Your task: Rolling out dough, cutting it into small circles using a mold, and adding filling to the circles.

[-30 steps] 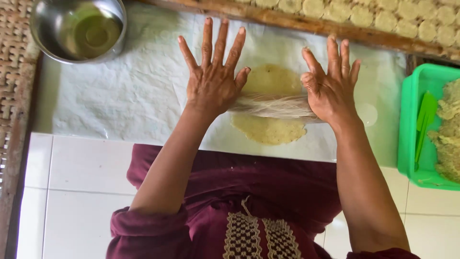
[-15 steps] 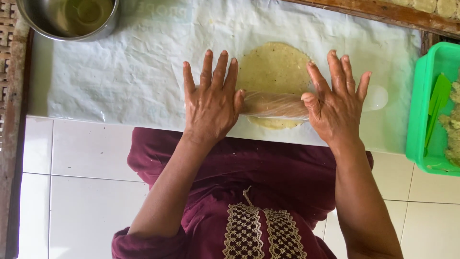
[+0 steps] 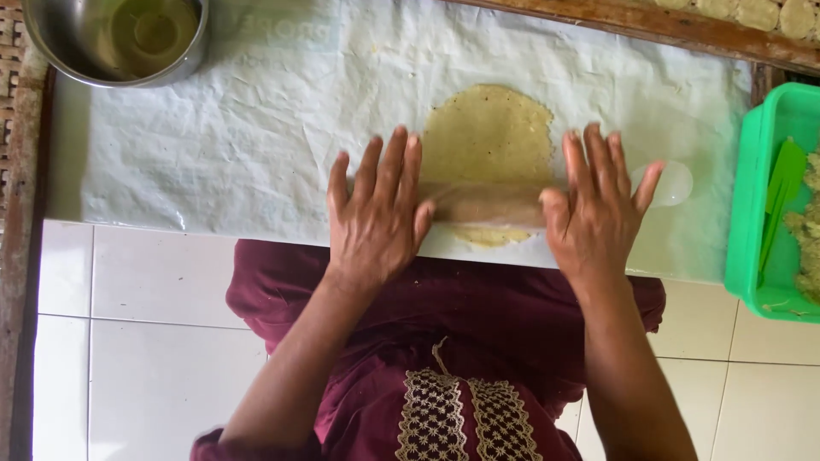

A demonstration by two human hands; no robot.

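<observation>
l hand (image 3: 376,218) & r hand (image 3: 595,213) flat, fingers spread

A round steel bowl (image 3: 115,38) holding pale oily liquid is sitting at my far left. A bright green plastic tub (image 3: 752,222) of dough pieces is waiting at my right, resting on white floor tiles (image 3: 145,341).

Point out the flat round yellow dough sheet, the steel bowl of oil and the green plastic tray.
Flat round yellow dough sheet (image 3: 487,137), head view, on its bare middle.
Steel bowl of oil (image 3: 64,38), head view, on its inner wall.
Green plastic tray (image 3: 741,213), head view, on its left wall.
</observation>
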